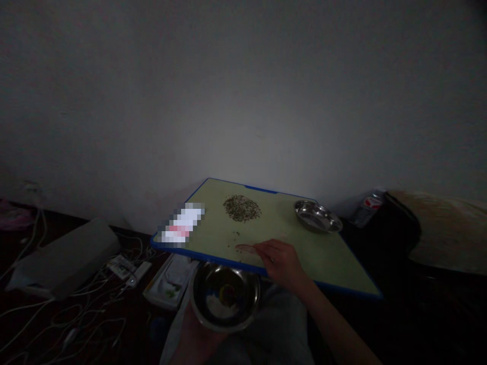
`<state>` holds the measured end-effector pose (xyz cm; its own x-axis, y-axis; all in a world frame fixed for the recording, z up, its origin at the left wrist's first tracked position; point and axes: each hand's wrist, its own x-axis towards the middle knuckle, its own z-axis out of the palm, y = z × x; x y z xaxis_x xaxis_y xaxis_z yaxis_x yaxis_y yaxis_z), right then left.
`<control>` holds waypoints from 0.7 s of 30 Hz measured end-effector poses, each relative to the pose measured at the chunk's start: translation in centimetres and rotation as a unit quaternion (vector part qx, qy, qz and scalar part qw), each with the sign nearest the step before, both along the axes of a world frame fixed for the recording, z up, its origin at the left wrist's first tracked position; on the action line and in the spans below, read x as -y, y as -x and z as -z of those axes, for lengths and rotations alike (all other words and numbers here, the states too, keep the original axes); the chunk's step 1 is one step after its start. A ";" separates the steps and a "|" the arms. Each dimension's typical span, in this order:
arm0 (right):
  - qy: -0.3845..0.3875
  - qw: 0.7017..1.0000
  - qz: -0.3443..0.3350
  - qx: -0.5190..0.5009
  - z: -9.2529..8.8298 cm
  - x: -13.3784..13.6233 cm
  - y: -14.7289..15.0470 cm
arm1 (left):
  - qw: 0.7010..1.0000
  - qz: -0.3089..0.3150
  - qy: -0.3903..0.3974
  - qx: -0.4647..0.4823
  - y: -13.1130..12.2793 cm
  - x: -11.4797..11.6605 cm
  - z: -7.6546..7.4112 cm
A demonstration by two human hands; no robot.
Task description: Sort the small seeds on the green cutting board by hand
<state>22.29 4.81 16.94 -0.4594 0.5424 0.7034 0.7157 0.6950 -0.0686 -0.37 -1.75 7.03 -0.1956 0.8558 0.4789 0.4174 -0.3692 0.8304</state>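
My left hand (200, 337) is closed on the side of a round metal bowl (243, 320), holding it just below the near edge of the low table (323, 258). Something pale and something dark lie in the bowl, too dim to name. In the fingers of my right hand (279, 261) is a thin, pinkish tweezers-like tool (246, 248), its tip low over the tabletop. A few dark seed-like bits (236, 233) are scattered near that tip. Farther back lies a flat pile of small dark and light seed-like pieces (242, 208).
At the table's right stands a shallow metal bowl (317, 217); a blurred-out bright rectangle (183, 225) lies at its left. Cables, a power strip (139, 274), a grey box (72, 258) and a white tray (167, 284) are on the left floor. A bottle (368, 208) stands right.
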 end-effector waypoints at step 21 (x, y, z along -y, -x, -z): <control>-0.005 0.997 0.073 -0.032 -1.0 0.3 0.4 | 0.998 0.034 0.043 0.021 0.1 -0.8 -0.4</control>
